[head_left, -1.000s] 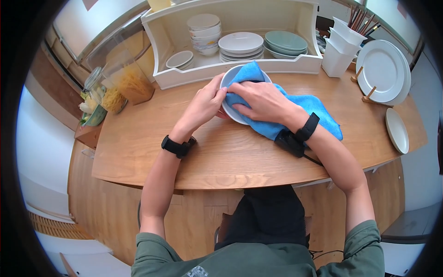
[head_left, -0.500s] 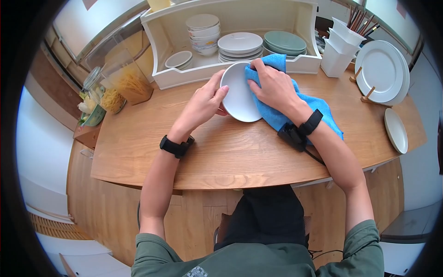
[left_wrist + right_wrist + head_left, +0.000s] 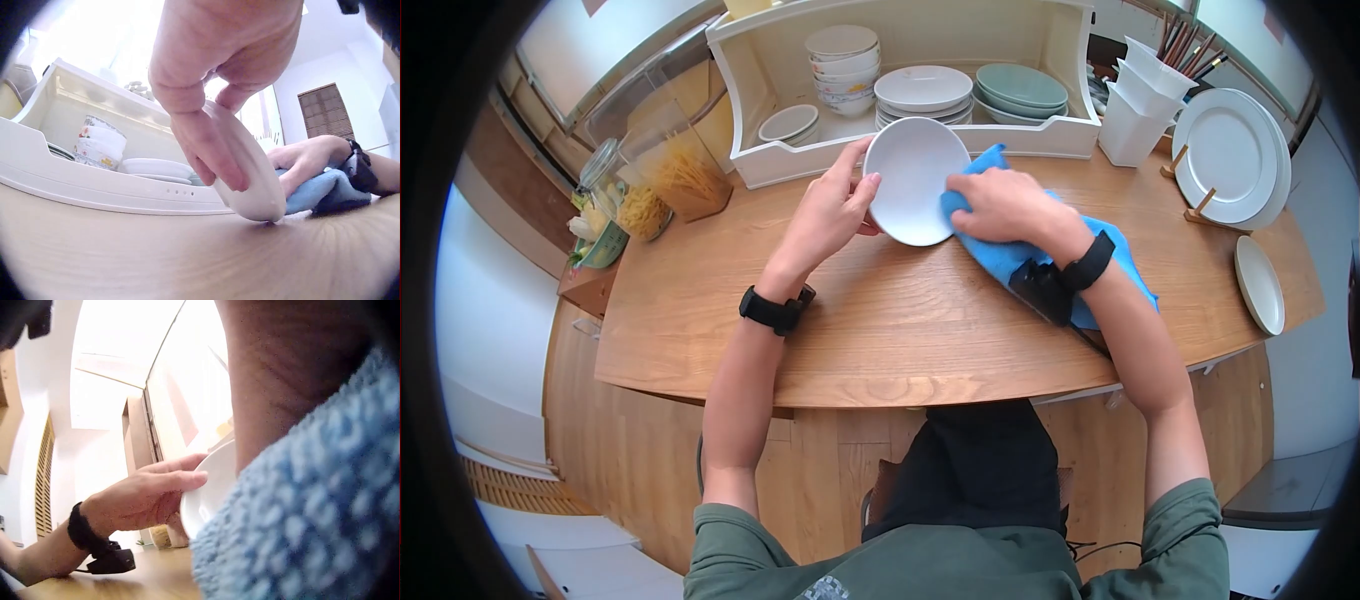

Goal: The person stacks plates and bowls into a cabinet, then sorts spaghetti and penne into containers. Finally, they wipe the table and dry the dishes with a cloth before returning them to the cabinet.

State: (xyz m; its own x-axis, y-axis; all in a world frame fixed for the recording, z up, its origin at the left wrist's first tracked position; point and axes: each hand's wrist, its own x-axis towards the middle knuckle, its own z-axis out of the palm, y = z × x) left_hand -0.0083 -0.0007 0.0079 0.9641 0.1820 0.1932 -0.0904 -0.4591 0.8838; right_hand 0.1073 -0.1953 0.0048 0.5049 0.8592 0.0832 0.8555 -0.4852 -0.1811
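The left hand (image 3: 832, 208) pinches the rim of a white ceramic bowl (image 3: 915, 180), tilted on edge on the wooden table (image 3: 880, 330) before the dish rack (image 3: 920, 150). The right hand (image 3: 1005, 205) presses a soft blue microfibre cloth (image 3: 1040, 262) beside it, fingers curled into the fabric. The glazed bowl looks rigid, smooth and breakable, best gripped at the rim.

The right hand (image 3: 1000, 205) hides the blue cloth (image 3: 1010, 255) beneath it. Behind the tilted white bowl (image 3: 913, 180), the left hand (image 3: 830, 210) fingers vanish. The right wrist view blurs the cloth.
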